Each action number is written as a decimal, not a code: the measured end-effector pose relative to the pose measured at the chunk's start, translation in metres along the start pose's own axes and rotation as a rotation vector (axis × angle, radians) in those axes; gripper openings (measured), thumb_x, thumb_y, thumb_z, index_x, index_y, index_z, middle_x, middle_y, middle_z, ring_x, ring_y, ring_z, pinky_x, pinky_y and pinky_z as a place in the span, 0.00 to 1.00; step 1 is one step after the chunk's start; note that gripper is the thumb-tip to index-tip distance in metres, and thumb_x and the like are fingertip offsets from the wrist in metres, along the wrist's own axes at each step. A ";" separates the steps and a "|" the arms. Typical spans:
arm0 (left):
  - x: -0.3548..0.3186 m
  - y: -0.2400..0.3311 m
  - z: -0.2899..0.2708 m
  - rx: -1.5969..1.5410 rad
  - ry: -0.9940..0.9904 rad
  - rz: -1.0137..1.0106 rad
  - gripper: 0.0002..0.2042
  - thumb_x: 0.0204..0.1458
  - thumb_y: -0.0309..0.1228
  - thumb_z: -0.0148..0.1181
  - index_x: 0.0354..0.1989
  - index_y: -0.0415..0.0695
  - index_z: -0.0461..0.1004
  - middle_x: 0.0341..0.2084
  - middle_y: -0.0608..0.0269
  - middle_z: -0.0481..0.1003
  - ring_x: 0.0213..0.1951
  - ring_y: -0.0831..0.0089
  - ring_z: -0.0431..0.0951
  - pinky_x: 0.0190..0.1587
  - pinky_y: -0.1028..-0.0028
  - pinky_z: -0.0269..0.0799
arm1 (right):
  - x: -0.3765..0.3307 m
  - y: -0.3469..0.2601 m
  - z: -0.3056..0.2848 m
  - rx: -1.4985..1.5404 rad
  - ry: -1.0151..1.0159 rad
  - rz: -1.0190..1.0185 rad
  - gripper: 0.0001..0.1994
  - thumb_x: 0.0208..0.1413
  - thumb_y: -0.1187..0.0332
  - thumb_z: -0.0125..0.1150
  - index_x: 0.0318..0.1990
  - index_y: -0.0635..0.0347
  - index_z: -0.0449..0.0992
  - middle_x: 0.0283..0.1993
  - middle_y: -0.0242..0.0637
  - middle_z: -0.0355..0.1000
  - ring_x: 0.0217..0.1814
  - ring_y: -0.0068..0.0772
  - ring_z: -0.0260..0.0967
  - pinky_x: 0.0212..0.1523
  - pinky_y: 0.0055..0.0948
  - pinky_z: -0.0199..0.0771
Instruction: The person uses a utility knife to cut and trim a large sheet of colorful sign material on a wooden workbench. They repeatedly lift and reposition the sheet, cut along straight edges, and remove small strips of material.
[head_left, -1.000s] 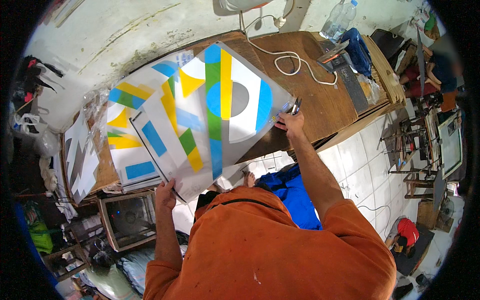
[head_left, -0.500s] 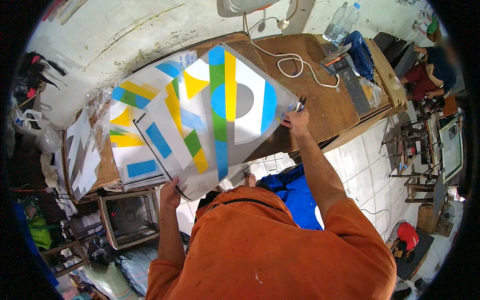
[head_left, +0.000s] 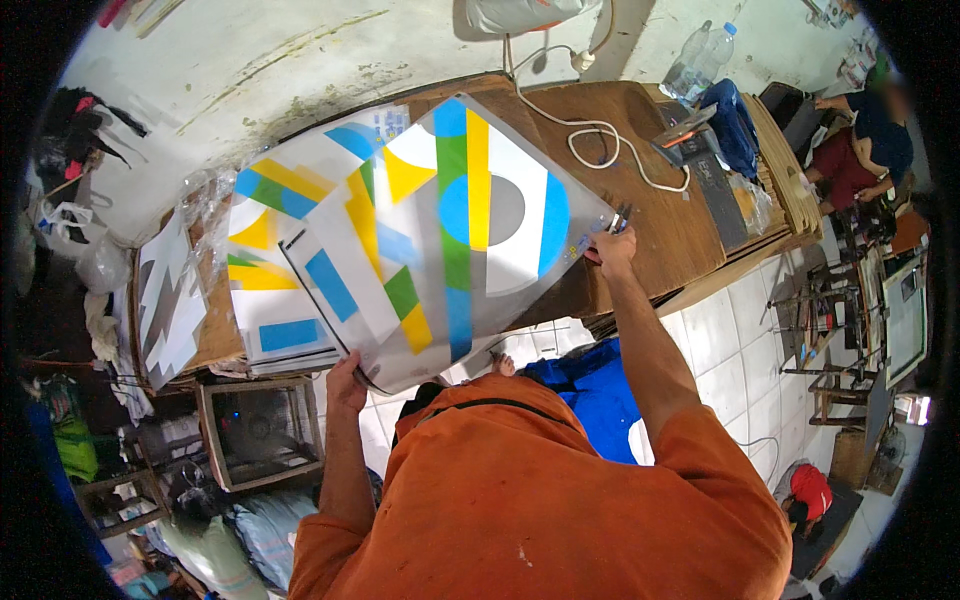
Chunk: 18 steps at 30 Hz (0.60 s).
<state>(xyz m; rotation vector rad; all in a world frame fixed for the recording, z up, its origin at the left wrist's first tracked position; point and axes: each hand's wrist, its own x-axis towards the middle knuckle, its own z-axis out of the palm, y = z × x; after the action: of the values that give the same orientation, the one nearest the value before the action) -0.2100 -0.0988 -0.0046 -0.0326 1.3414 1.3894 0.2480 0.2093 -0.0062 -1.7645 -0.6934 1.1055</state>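
Along the patterned sheet (head_left: 453, 270), left hand (head_left: 347, 384) pinches one edge, right hand (head_left: 614, 250) another plus a tool (head_left: 622, 217).

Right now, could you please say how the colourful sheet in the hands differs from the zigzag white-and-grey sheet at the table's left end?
The colourful sheet bears blue, green and yellow shapes; the zigzag sheet shows only white and grey. The colourful sheet is held by the left hand and right hand; the zigzag sheet lies untouched on the table. Both show white areas.
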 end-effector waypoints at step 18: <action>0.008 -0.010 0.004 0.047 0.145 0.179 0.08 0.52 0.21 0.61 0.40 0.34 0.73 0.33 0.58 0.76 0.30 0.67 0.79 0.31 0.64 0.83 | 0.008 0.002 -0.007 0.042 0.034 0.059 0.20 0.45 0.77 0.65 0.42 0.64 0.60 0.32 0.43 0.72 0.27 0.35 0.74 0.19 0.32 0.80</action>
<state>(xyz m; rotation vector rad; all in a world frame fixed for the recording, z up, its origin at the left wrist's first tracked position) -0.2033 -0.0937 -0.0144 0.0191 1.5269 1.5286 0.2577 0.2126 -0.0101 -1.7743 -0.5969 1.1187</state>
